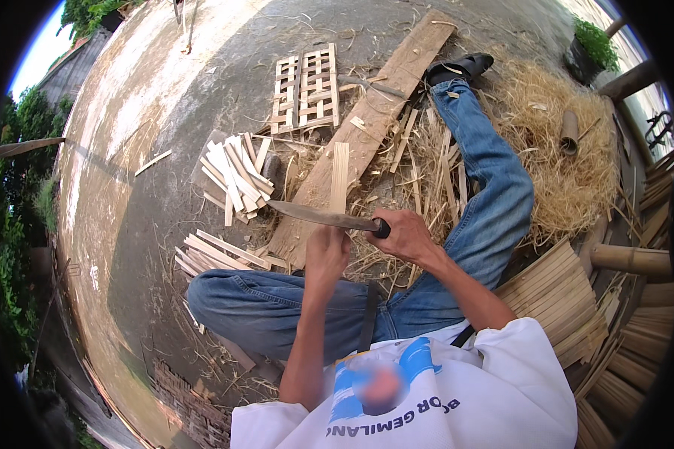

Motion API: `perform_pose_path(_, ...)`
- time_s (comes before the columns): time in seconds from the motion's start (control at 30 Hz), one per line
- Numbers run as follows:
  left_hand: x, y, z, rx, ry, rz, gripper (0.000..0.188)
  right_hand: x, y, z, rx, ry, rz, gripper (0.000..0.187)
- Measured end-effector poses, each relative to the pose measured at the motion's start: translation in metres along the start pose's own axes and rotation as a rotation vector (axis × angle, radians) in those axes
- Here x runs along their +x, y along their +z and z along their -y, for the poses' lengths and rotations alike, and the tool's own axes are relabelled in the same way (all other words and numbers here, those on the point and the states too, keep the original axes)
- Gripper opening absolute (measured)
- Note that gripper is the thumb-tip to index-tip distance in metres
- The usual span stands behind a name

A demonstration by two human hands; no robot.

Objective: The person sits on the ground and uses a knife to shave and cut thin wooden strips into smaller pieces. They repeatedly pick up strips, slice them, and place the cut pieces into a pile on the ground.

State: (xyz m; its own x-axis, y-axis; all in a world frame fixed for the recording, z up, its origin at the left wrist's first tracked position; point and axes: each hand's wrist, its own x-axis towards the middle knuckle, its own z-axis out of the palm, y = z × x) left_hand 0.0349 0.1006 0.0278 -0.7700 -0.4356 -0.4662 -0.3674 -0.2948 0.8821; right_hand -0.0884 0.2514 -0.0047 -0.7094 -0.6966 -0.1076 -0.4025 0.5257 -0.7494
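My left hand (327,253) is closed around the lower end of a flat bamboo strip (340,172), which points away from me over a long wooden plank (397,82). In my right hand (407,236) is the dark handle of a large knife (314,215). Its long blade points left and crosses the strip just above my left fist; whether the edge is biting into the bamboo I cannot tell. Left of the plank lies a loose pile of pale cut strips (236,170). Another bundle of strips (216,254) lies by my bent left knee.
A woven bamboo lattice (305,88) lies beyond the strips, beside the plank. Thin shavings (554,127) heap up right of my outstretched leg, with a bamboo tube (569,133) on them. Flat bamboo slats (558,295) and a bamboo pole (633,260) are close on my right.
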Motion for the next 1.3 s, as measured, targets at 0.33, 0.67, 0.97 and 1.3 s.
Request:
perform_pose_path(0.33, -0.003, -0.011, -0.011, 0.059, 0.054, -0.053, 0.022, 0.043, 0.007, -0.01, -0.14, 0.012, -0.088, 0.03)
perform_pose_path(0.67, -0.009, -0.006, 0.008, 0.275, 0.164, -0.098, 0.022, 0.031, -0.023, -0.001, -0.131, 0.051, 0.001, 0.026)
perform_pose_path(0.97, -0.028, -0.001, -0.014, 0.578, 0.261, -0.129, 0.024, 0.061, 0.006, -0.046, -0.093, 0.224, -0.11, 0.033)
perform_pose_path(1.3, -0.023, -0.006, -0.004, 0.577, 0.248, -0.098, 0.028, 0.033, -0.006, -0.02, -0.079, 0.111, -0.067, 0.03)
